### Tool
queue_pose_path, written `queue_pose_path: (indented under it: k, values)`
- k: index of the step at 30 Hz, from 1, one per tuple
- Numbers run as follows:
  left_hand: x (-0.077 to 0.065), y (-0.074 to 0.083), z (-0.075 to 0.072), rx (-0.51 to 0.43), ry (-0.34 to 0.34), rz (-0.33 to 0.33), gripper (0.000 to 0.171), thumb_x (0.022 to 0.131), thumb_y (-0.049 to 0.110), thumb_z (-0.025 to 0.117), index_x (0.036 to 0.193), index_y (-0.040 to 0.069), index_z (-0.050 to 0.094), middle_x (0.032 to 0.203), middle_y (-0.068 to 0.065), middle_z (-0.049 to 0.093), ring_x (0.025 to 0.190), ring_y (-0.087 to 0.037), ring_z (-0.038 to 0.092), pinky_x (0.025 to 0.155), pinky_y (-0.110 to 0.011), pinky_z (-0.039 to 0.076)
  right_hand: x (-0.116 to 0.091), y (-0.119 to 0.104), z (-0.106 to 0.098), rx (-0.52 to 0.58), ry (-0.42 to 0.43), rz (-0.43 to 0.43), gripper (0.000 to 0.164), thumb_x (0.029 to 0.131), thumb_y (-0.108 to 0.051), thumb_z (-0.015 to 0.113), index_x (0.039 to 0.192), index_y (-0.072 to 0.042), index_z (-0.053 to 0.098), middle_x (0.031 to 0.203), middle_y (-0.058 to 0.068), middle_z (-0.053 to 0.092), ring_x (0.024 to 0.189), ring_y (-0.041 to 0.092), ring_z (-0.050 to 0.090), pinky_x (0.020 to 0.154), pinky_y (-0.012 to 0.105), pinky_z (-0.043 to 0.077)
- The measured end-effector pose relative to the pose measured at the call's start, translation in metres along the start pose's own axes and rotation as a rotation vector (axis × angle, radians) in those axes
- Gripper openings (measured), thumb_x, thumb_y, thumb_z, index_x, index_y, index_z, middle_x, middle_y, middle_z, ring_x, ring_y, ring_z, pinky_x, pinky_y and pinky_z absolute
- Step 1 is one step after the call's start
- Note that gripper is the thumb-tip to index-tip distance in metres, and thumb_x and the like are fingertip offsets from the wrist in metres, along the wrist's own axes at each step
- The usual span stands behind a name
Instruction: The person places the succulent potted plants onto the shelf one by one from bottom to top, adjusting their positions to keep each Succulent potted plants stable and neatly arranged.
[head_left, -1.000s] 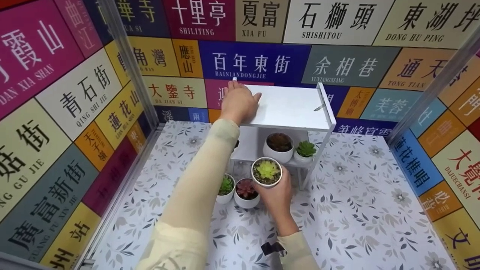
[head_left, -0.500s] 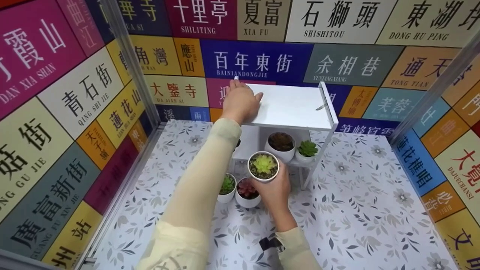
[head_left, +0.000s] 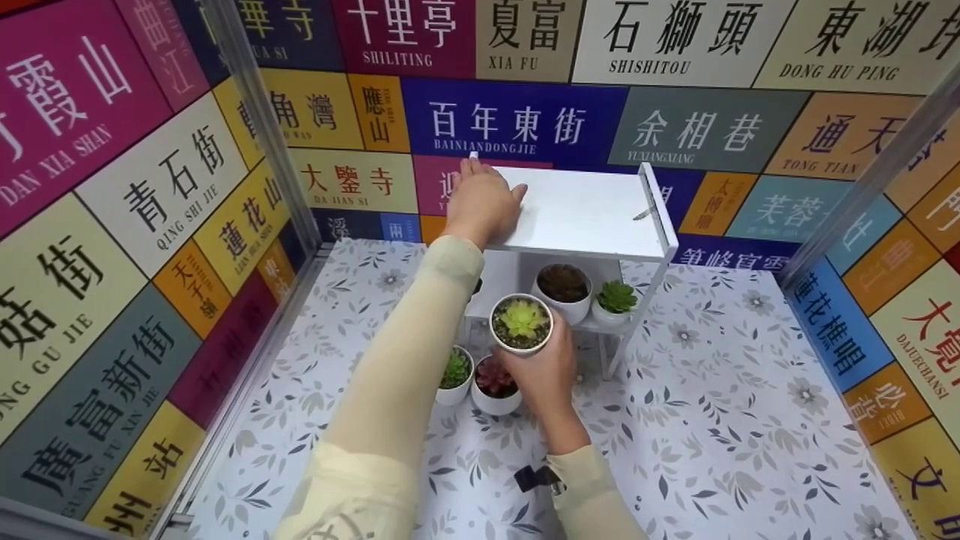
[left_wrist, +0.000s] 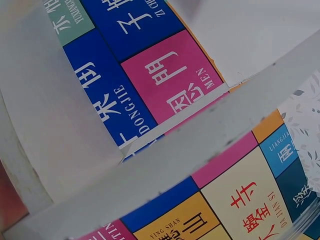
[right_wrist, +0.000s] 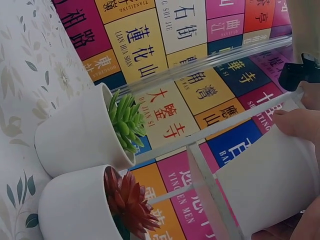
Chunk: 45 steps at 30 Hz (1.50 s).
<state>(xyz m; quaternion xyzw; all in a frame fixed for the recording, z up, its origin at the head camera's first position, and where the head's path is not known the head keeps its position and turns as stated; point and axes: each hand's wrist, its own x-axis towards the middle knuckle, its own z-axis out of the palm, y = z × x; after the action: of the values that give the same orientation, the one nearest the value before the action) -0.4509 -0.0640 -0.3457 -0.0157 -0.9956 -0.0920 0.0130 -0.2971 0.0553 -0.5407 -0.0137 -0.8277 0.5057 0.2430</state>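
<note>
My right hand [head_left: 540, 371] holds a white pot [right_wrist: 267, 180] near the middle of the head view, in front of the shelf [head_left: 585, 214]; a yellow-green succulent [head_left: 521, 319] sits inside on dark, grainy soil. On the lower board [head_left: 499, 300] I see a round pot [head_left: 566, 311] with a brownish plant [head_left: 564, 282] and, just right of it, a smaller pot [head_left: 611, 320] with green leaves. Below, on the floral tabletop [head_left: 720, 420], a pot of green succulent [right_wrist: 75, 135] stands beside a pot of reddish succulent [right_wrist: 75, 207], the former partly behind my left sleeve [head_left: 382, 367].

My right thumb and fingers pinch the held pot from its sides, the wrist rising from the bottom of the frame. My left hand [head_left: 484, 202] reaches to upper centre and rests over the shelf's left end, fingers close together, thumb apart; I can't tell whether they curl under.

The top board's front edge runs from there to a raised end rail [head_left: 658, 206] at right. The tabletop spreads toward the lower right.
</note>
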Motion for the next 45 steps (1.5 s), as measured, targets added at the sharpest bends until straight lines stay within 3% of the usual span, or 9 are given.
queue_pose_path:
  k: [6, 21, 34, 45]
  values:
    - [0.001, 0.001, 0.0, 0.007, -0.011, -0.002, 0.086, 0.113, 0.059, 0.024, 0.166, -0.008, 0.015, 0.177, -0.027, 0.008, 0.167, -0.039, 0.003, 0.137, -0.049, 0.005, 0.003, -0.006, 0.005, -0.023, 0.0, -0.007, 0.101, 0.063, -0.036, 0.102, 0.147, -0.009, 0.053, 0.138, 0.014, 0.065, 0.128, 0.033, 0.063, 0.11, 0.05, 0.052]
    - [0.002, 0.002, 0.003, 0.007, -0.009, -0.008, 0.086, 0.113, 0.059, 0.024, 0.167, -0.007, 0.015, 0.177, -0.026, 0.007, 0.167, -0.038, 0.003, 0.137, -0.048, 0.005, 0.008, -0.013, 0.016, 0.061, 0.002, -0.03, 0.102, 0.067, -0.031, 0.102, 0.151, -0.006, 0.049, 0.144, 0.016, 0.061, 0.134, 0.033, 0.06, 0.116, 0.05, 0.049]
    - [0.001, 0.001, 0.002, 0.029, -0.013, -0.005, 0.085, 0.113, 0.058, 0.023, 0.167, -0.007, 0.016, 0.176, -0.027, 0.007, 0.167, -0.039, 0.005, 0.137, -0.048, 0.006, 0.011, -0.016, 0.028, -0.001, 0.048, -0.016, 0.103, 0.065, -0.032, 0.102, 0.149, -0.003, 0.051, 0.14, 0.018, 0.062, 0.129, 0.036, 0.063, 0.11, 0.052, 0.052]
    - [0.001, 0.0, 0.001, -0.018, 0.002, -0.004, 0.086, 0.113, 0.057, 0.027, 0.165, -0.01, 0.017, 0.176, -0.028, 0.009, 0.167, -0.039, 0.006, 0.137, -0.049, 0.006, 0.011, -0.016, 0.034, -0.003, 0.018, 0.028, 0.106, 0.066, -0.04, 0.099, 0.152, -0.003, 0.049, 0.145, 0.018, 0.06, 0.133, 0.035, 0.061, 0.113, 0.053, 0.051]
